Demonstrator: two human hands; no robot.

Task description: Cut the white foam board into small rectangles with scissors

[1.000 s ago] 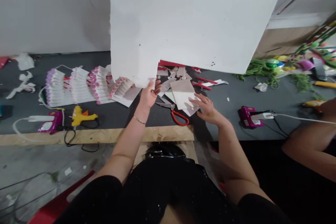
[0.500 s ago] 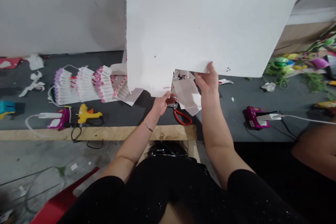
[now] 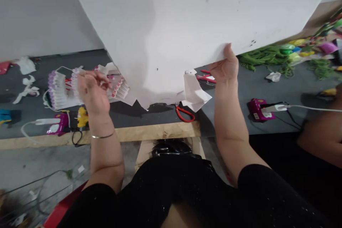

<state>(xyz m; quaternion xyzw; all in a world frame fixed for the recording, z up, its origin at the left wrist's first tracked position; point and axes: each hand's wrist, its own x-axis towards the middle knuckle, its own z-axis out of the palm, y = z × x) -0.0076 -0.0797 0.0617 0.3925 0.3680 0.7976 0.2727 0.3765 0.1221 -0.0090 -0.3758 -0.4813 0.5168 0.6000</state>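
Note:
A large white board tilts up over the table, its lower left corner cut ragged. My right hand grips its lower edge, thumb on the near face and fingers underneath. Off to the left, my left hand is away from the board with nothing in it, its fingers loosely bent and apart. That hand hovers over rows of white sticks with lilac and pink tips, covering part of them. Near the board's bottom edge lie white paper pieces and red-handled pliers.
Purple power blocks with plugs stand left and right. A yellow glue gun lies by my left forearm. Green strands and crumpled white scraps lie on the table. Another person's arm is at far right.
My left hand has let go of the board's lower corner and moved left. The board has turned and shifted, its lower left edge now slanting. My right hand still holds it, slightly higher and farther right.

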